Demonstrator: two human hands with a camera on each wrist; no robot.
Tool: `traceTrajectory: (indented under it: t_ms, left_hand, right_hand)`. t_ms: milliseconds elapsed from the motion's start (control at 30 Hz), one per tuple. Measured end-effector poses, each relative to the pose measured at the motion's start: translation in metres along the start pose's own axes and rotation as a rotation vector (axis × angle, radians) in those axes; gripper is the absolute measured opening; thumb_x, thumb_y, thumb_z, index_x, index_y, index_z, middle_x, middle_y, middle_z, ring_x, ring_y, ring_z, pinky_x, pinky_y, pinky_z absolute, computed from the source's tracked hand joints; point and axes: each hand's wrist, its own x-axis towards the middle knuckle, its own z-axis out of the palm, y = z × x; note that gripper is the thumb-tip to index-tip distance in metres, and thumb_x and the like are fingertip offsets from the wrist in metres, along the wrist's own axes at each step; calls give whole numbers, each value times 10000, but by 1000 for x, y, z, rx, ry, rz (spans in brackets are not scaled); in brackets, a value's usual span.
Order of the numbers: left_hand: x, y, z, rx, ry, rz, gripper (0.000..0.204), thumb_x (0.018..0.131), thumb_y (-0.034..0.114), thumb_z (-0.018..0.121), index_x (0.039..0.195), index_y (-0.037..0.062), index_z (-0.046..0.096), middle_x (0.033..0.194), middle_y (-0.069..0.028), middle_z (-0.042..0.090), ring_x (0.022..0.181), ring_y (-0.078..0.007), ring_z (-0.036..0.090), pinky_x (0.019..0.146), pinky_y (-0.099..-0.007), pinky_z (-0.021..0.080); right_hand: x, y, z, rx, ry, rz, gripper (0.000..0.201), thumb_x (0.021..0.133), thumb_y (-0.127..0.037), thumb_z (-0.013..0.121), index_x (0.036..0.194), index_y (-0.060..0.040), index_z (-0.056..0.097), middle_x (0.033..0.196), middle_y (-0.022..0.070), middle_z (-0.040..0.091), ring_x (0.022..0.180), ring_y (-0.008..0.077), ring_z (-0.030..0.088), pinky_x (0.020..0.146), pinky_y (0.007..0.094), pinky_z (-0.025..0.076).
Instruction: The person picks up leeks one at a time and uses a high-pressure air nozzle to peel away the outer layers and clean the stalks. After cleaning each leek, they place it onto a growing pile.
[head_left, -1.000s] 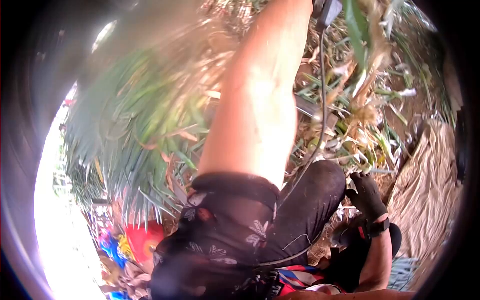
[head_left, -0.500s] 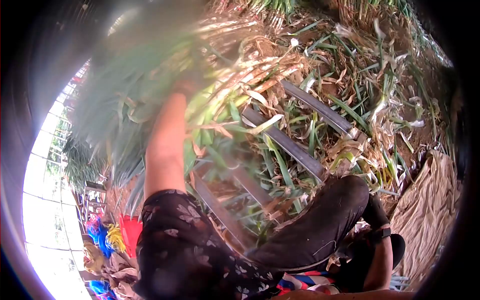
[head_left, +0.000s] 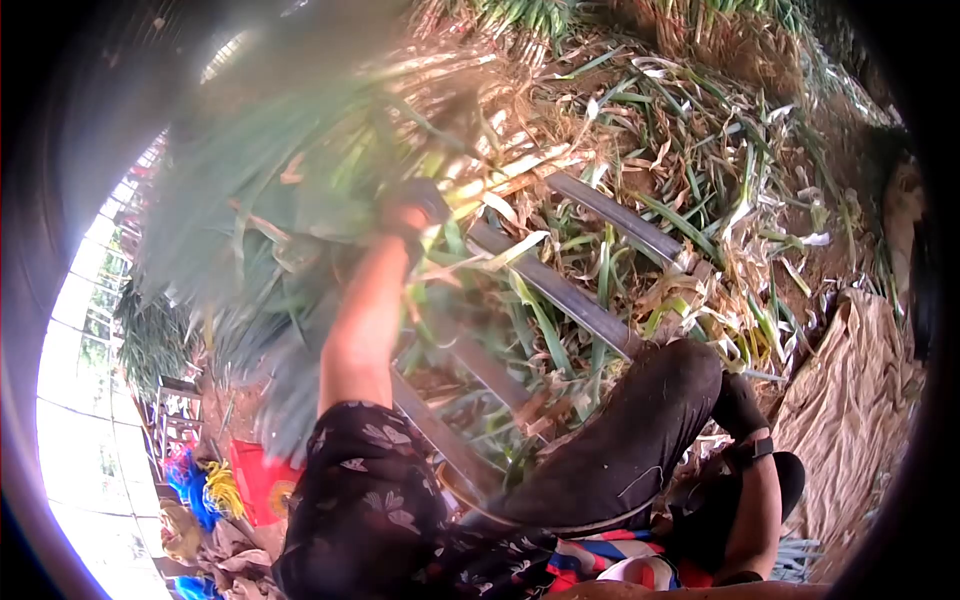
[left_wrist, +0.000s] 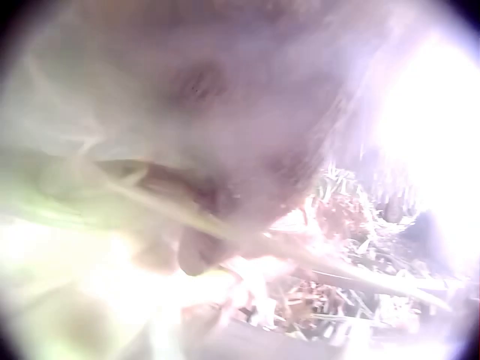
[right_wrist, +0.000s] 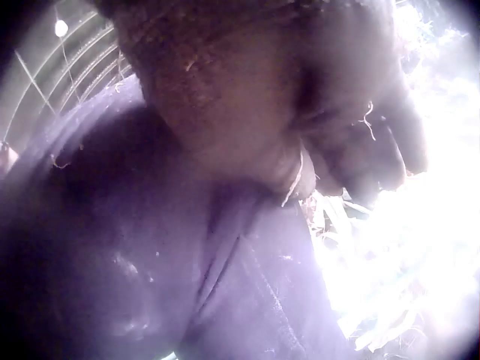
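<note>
Bundle of green stalks [head_left: 270,200], blurred, up at the left, gripped at its pale base by the gloved left hand [head_left: 415,205], now lower than a second ago. Right hand [head_left: 738,405] gloved, by the knee [head_left: 680,370]; grip unclear.

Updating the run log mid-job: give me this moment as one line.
left hand: raised, gripping bundle of green leafy stalks | right hand: gloved, low beside dark-trousered knee, grip unclear | ground: cut leaves, metal bars

leaf bundle [head_left: 290,200] left, ladder [head_left: 560,290] right
</note>
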Motion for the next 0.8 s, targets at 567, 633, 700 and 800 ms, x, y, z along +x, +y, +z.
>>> traceTrajectory:
  t_ms: [567,633,700,800]
  left_hand:
    - [-49,-37,-38,-218,389,250,428,815,412,626,1061,65,675,999,-208,654,1000,-373,605,884,-440,476]
    - [-44,-85,-40,86,229,249,320,848,342,585,997,77,686,897,-173,667,858,-351,639,761,-439,505]
    - [-56,-108,-21,155,261,403,242,856,276,556,969,98,674,815,-128,652,732,-299,633,624,-424,490]
    - [-133,-86,2,364,565,582,155,848,195,533,932,125,643,706,-64,606,601,-223,589,474,-380,421]
  right_hand:
    - [-1,18,-4,72,253,65,202,763,-39,623,961,1,632,831,208,637,799,388,621,680,424,483]
    - [13,3,-29,117,369,117,245,771,21,598,1013,6,629,887,144,638,790,312,622,703,383,491]
    - [42,-24,-51,21,418,81,260,776,25,587,1036,19,605,978,176,629,862,327,613,756,378,490]
    - [110,-139,-82,-25,454,-200,290,766,13,601,1055,21,585,1047,196,602,938,356,590,807,405,484]
